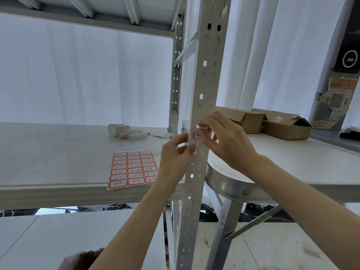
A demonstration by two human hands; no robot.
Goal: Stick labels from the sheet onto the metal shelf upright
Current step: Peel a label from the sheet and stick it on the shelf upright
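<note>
Nearest, the left hand (175, 155) is pinching the edge of the perforated metal shelf upright (206, 84) while the right hand (226, 140) is pinching a red-bordered label (196, 135) against it, the label sheet (132, 168) lying on the shelf board (58, 152), open cardboard boxes (288, 127) sitting behind, contents hidden.

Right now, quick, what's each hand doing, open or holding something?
Left hand: pinches the edge of the upright beside the label.
Right hand: pinches the label against the upright.
</note>
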